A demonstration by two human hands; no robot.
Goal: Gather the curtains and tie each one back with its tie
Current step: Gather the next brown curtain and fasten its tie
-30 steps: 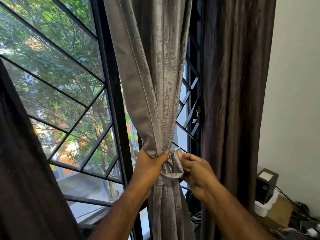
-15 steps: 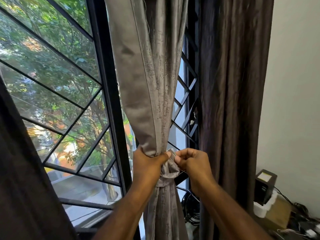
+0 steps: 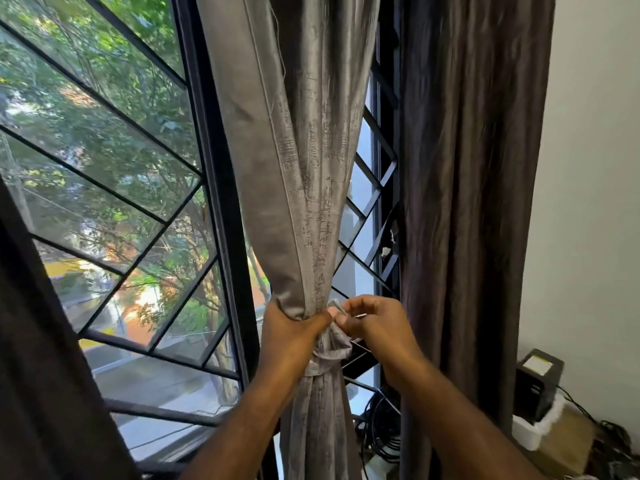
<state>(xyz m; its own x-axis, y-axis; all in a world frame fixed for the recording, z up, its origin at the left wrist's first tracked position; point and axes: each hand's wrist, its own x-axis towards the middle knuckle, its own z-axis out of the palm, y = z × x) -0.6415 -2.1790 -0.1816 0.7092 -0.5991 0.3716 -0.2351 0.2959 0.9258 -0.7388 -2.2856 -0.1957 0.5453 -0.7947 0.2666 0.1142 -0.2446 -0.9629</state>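
A grey curtain (image 3: 298, 161) hangs in front of the window and is bunched into a narrow waist. A tie of the same grey cloth (image 3: 330, 355) wraps around that waist. My left hand (image 3: 291, 336) grips the gathered curtain from the left, thumb across the front just above the tie. My right hand (image 3: 375, 323) pinches the free end of the tie between thumb and fingers at the right of the bunch. A dark brown curtain (image 3: 467, 202) hangs loose to the right. Another dark curtain (image 3: 45, 375) fills the lower left corner.
A black window frame post (image 3: 221, 216) and diagonal metal grille (image 3: 114, 188) stand behind the curtains. A white wall (image 3: 588, 202) is at the right. Below it sit a black box (image 3: 536, 382), a white container (image 3: 530, 431) and coiled black cables (image 3: 381, 431).
Both hands stayed at the curtain's waist. My right hand has pulled the tie's end up and out to the right, from resting on the knot to pinching its tip.
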